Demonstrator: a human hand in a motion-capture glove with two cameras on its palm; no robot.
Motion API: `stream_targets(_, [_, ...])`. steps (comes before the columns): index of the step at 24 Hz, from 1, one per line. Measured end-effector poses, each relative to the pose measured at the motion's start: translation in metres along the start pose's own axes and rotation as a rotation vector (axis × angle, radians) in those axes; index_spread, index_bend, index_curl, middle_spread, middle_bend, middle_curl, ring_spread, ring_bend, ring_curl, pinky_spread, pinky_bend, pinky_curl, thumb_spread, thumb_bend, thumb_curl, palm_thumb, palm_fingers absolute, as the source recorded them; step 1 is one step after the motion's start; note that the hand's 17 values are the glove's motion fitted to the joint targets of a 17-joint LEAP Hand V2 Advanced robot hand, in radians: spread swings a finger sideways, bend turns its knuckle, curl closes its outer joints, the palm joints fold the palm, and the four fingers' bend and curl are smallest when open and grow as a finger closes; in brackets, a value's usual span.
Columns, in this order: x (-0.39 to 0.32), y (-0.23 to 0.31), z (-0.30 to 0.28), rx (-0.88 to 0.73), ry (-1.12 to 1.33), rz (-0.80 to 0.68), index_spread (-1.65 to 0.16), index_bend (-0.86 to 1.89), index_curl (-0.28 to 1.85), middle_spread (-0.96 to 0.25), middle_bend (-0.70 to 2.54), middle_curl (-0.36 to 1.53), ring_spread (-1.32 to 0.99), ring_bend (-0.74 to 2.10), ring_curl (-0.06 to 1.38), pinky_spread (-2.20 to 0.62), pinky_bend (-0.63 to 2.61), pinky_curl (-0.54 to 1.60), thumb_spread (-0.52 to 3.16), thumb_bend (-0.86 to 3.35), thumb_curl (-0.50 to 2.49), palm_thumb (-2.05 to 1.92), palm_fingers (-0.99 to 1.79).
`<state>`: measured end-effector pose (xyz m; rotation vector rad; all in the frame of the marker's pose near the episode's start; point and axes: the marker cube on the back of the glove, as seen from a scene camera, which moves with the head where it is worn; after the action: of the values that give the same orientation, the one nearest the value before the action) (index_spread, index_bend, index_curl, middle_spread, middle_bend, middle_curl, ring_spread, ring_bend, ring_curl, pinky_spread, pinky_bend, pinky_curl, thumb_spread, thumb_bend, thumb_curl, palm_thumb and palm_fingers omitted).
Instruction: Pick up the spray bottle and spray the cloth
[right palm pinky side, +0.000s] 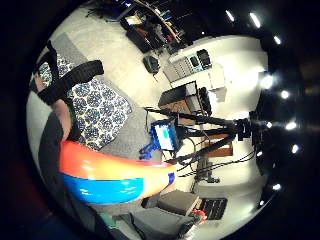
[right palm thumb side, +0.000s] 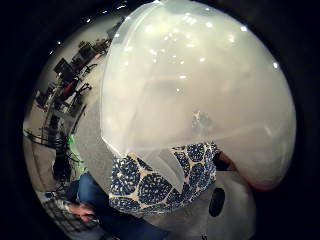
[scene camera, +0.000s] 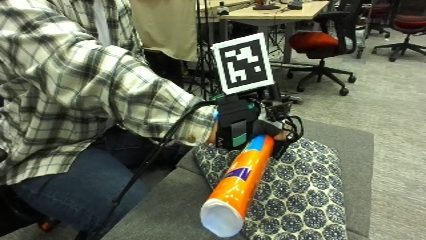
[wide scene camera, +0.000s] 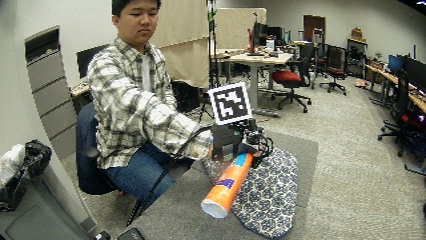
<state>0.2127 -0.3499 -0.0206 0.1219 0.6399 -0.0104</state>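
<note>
Orange spray bottle (scene camera: 241, 185) sits nearest the outside camera, white base tilted out and down, lifted clear of the grey table (scene camera: 166, 210). Its top end is wrapped by the gloved right hand (scene camera: 256, 130), fingers curled round it, nozzle hidden behind the hand. Blue-and-white patterned cloth (scene camera: 299, 200) lies flat on the table under and beside the bottle, along the table's right side. Thumb-side palm view is mostly filled by the bottle's pale base (right palm thumb side: 200, 90), cloth (right palm thumb side: 160, 185) beneath. Little-finger view shows orange and blue bottle body (right palm pinky side: 110, 177) over the cloth (right palm pinky side: 95, 107).
</note>
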Motion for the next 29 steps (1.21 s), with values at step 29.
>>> stream_targets(29, [-0.002,-0.019,-0.032,0.092,-0.206,0.072,-0.23,0.29,0.65,-0.13,0.56,0.58,-0.18,0.57,0.52,-0.16,0.52,0.45,0.32,-0.03,0.82,1.06,1.26])
